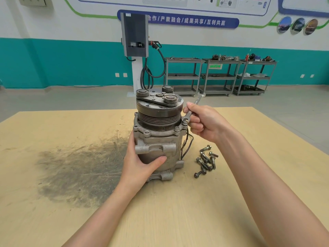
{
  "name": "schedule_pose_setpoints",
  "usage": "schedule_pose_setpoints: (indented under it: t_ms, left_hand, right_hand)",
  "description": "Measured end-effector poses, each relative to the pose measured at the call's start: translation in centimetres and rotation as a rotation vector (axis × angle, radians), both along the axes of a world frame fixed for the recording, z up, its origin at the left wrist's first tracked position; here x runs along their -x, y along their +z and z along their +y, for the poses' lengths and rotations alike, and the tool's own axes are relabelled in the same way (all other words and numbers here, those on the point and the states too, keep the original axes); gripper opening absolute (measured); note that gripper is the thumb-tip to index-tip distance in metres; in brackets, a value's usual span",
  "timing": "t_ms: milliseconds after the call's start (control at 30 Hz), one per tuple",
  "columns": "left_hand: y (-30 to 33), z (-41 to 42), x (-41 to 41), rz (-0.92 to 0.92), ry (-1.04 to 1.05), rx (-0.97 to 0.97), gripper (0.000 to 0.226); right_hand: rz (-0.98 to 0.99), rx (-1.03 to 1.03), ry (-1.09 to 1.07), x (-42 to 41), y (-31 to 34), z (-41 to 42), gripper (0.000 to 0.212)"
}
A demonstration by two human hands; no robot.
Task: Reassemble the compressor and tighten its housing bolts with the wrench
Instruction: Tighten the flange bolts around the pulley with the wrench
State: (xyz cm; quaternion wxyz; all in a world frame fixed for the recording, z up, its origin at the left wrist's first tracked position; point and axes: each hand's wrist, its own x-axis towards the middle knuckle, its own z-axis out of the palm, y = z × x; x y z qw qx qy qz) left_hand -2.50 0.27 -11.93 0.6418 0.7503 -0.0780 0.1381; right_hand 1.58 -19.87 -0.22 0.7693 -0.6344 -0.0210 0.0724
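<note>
The grey metal compressor point(156, 138) stands upright on the table, its black grooved pulley and clutch plate on top. My left hand point(142, 161) grips the lower body from the left side, thumb across the front. My right hand point(203, 122) holds a silver wrench point(191, 110); its ring end sits on a housing bolt point(185, 121) at the right edge of the flange below the pulley. Two more bolt heads show on the flange front. Several loose bolts point(205, 160) lie on the table just right of the compressor.
The wooden table point(178, 211) has a dark greasy smear point(78, 168) left of the compressor. Black wires hang from the compressor's right side. Behind the table stand a charging unit on a post and three grey shelf carts along the teal wall.
</note>
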Motion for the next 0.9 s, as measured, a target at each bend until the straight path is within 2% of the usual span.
schedule_pose_setpoints:
  t_ms: [100,200,333,467,567,700,800,900]
  left_hand:
    - [0.0,0.0,0.0,0.005,0.001,0.005,0.112]
    - [0.0,0.0,0.0,0.012,-0.005,0.012,0.110]
    - [0.0,0.0,0.0,0.007,-0.011,0.013,0.111]
    - [0.0,0.0,0.1,0.005,-0.015,0.009,0.110]
    - [0.0,0.0,0.2,0.002,-0.013,0.007,0.110]
    - [0.1,-0.1,0.2,0.004,-0.014,0.014,0.113]
    - [0.1,-0.1,0.2,0.007,-0.020,0.022,0.113]
    - [0.2,-0.1,0.3,-0.002,-0.013,0.019,0.112]
  right_hand:
    - [0.019,0.005,0.029,0.0,-0.1,0.0,0.025]
    - [0.005,-0.057,-0.005,0.2,-0.4,-0.1,0.008]
    - [-0.008,-0.199,-0.026,0.5,-0.8,-0.6,0.021]
    - [-0.095,-0.279,-0.061,1.2,-1.7,-1.1,0.025]
    - [-0.274,-0.292,-0.249,1.9,-3.3,-0.6,0.036]
    - [-0.614,-0.129,-0.551,3.1,-5.4,0.9,0.034]
    - [-0.839,-0.033,-0.629,4.1,-5.9,1.9,0.024]
    - [-1.077,0.202,-0.634,4.5,-6.3,2.3,0.022]
